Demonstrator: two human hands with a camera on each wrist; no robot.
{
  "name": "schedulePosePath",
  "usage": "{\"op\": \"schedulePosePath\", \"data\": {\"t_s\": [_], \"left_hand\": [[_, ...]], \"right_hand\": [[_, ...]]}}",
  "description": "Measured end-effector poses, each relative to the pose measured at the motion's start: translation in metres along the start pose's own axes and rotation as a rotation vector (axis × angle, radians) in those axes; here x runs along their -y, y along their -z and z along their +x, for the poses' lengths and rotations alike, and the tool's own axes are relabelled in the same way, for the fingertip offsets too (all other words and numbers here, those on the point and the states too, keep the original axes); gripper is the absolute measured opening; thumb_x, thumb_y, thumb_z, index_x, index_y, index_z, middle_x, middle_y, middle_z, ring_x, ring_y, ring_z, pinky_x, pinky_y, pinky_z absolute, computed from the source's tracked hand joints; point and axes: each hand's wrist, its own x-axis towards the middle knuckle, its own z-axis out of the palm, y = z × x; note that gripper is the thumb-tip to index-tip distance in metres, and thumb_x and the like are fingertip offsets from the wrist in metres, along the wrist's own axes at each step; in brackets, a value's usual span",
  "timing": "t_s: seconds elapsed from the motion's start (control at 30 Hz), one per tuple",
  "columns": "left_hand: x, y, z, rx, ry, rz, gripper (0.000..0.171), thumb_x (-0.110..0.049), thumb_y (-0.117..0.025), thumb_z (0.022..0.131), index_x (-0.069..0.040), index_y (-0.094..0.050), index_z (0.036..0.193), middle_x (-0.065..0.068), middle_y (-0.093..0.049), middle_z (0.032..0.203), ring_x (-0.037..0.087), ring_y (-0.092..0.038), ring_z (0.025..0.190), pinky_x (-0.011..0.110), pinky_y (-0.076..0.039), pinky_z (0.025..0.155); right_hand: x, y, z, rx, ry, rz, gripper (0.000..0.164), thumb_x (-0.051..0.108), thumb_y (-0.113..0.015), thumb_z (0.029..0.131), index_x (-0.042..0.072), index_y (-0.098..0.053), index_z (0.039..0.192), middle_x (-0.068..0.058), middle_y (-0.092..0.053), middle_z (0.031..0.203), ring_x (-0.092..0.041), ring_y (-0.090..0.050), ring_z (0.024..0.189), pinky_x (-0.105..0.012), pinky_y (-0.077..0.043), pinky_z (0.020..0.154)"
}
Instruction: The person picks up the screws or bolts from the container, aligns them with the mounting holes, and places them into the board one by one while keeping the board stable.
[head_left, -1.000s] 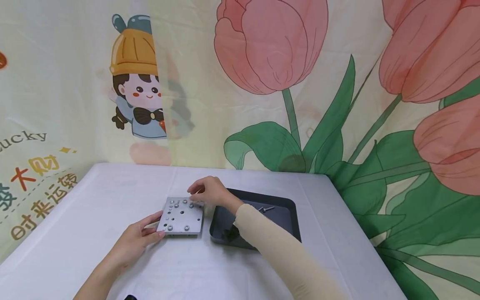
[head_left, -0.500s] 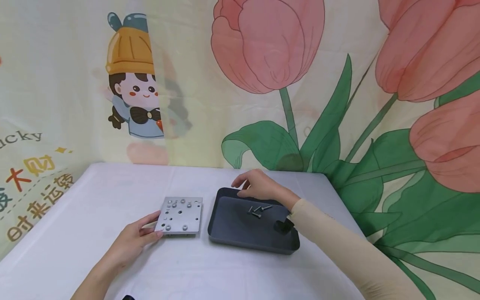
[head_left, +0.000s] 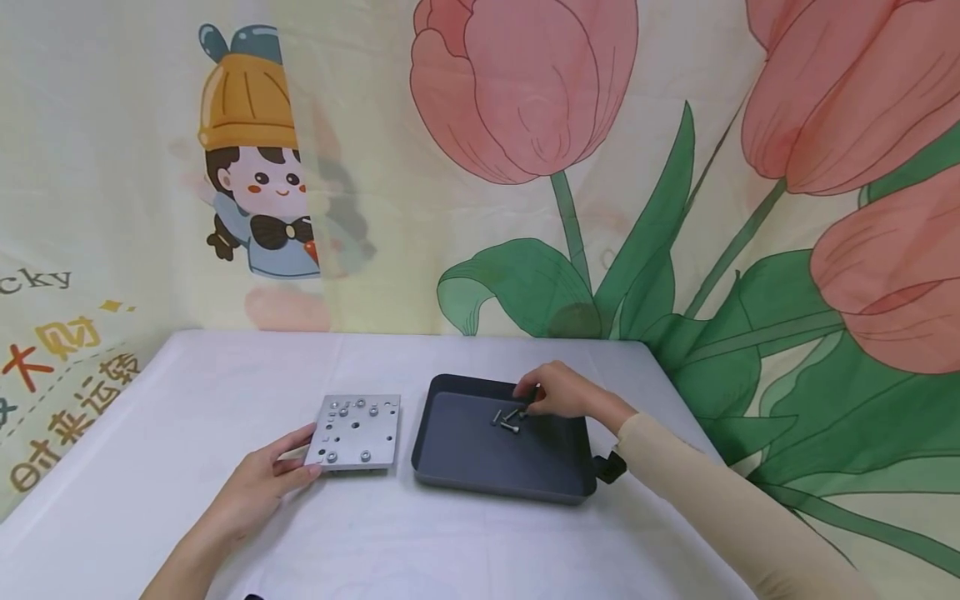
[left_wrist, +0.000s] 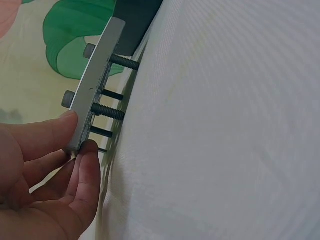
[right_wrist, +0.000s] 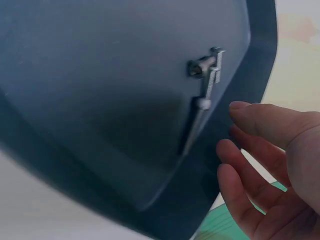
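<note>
A square metal plate (head_left: 378, 437) with holes stands on the white cloth, several bolts set through it. In the left wrist view, their threaded shanks (left_wrist: 109, 112) stick out below the plate. My left hand (head_left: 258, 487) pinches its near left corner, thumb on one face and fingers on the other. My right hand (head_left: 562, 390) is over the right part of the dark tray (head_left: 487, 479), fingers bent loosely and close to several loose bolts (head_left: 510, 428). In the right wrist view, a gap shows between those bolts (right_wrist: 202, 104) and the fingertips, which hold nothing.
The tray's raised rim (head_left: 573, 502) stands a short way right of the plate. A black object (head_left: 609, 468) shows at my right wrist. Another dark thing (head_left: 254, 597) peeks in at the bottom edge. A printed curtain (head_left: 375, 167) hangs behind the table.
My right hand has gone from above the plate's far edge rightward to the tray, then lowered toward the loose bolts. The left hand keeps its grip on the plate.
</note>
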Motion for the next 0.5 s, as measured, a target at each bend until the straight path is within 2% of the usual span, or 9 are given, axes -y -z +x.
{"op": "schedulePosePath", "data": {"t_s": [0.23, 0.5], "left_hand": [[-0.003, 0.001, 0.000, -0.001, 0.012, 0.012, 0.082, -0.032, -0.078, 0.099, -0.018, -0.036, 0.167, 0.017, -0.051, 0.160, 0.024, -0.060, 0.127, 0.036, -0.051, 0.085], [-0.003, -0.001, -0.001, 0.004, 0.006, 0.002, 0.082, -0.030, -0.078, 0.099, -0.018, -0.035, 0.168, 0.017, -0.048, 0.162, 0.024, -0.060, 0.128, 0.036, -0.050, 0.086]], "right_hand": [[-0.012, -0.013, 0.000, 0.026, -0.040, -0.025, 0.024, 0.004, -0.080, 0.093, 0.006, -0.079, 0.118, -0.006, -0.078, 0.109, -0.017, -0.069, 0.092, -0.036, -0.056, 0.083], [-0.010, -0.021, 0.003, 0.040, 0.009, -0.139, 0.021, 0.001, -0.081, 0.092, 0.004, -0.080, 0.113, -0.008, -0.079, 0.106, -0.024, -0.073, 0.101, -0.041, -0.058, 0.091]]}}
